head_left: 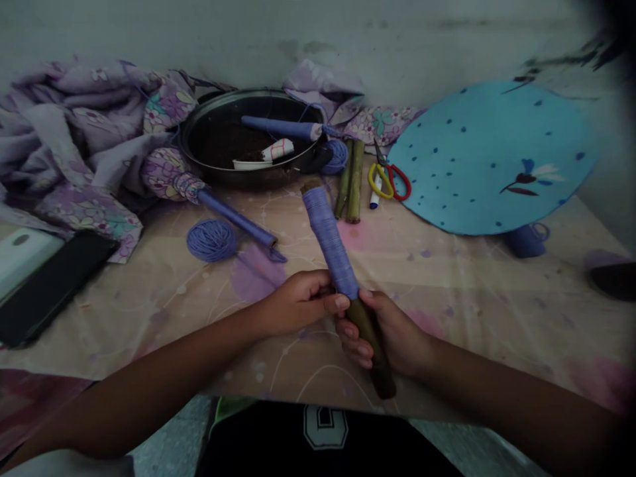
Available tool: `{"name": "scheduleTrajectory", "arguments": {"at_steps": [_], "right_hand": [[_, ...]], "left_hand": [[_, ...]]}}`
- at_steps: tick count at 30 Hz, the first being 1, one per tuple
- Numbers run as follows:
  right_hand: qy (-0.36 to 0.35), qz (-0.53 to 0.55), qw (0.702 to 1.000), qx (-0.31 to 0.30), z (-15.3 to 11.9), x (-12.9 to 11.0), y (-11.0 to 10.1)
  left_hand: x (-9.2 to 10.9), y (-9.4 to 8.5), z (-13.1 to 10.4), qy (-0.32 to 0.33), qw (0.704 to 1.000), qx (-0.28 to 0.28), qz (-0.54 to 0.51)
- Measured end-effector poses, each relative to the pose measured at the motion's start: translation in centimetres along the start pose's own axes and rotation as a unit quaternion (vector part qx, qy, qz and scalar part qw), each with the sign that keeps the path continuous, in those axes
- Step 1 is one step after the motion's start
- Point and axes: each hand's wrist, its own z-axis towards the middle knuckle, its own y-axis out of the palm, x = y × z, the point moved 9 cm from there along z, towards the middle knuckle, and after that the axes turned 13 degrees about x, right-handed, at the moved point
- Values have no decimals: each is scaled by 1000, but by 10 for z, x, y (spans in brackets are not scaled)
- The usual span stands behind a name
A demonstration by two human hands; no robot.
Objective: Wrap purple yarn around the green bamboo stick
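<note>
Your right hand (397, 338) is wrapped round the bare lower part of a stick (370, 331), and your left hand (301, 301) pinches it where the purple yarn wrapping (332, 238) ends — the wrapped end slanting away from you. Beyond your grip lie green stems (355, 182), with scissors (390, 179) to their right; leftward sits a yarn ball (211, 240) — and farther out, a black pan (238, 177).

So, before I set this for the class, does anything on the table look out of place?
Yes, one thing: a purple rod lies over the pan, which has dark, crumbly material inside; that seems an odd spot for it, as it may get dirty. The held stick shows no obvious damage.
</note>
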Motion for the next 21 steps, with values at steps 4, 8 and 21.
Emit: {"name": "scheduleTrajectory", "arguments": {"at_steps": [4, 8, 21], "right_hand": [[-25, 3, 1000, 13, 2, -4, -4], [-70, 7, 997, -10, 4, -11, -1], [32, 51, 993, -100, -2, -1, 9]], "left_hand": [[0, -5, 1, 4, 999, 35, 2], [-2, -13, 2, -3, 997, 72, -15], [6, -13, 2, -6, 996, 71, -54]]}}
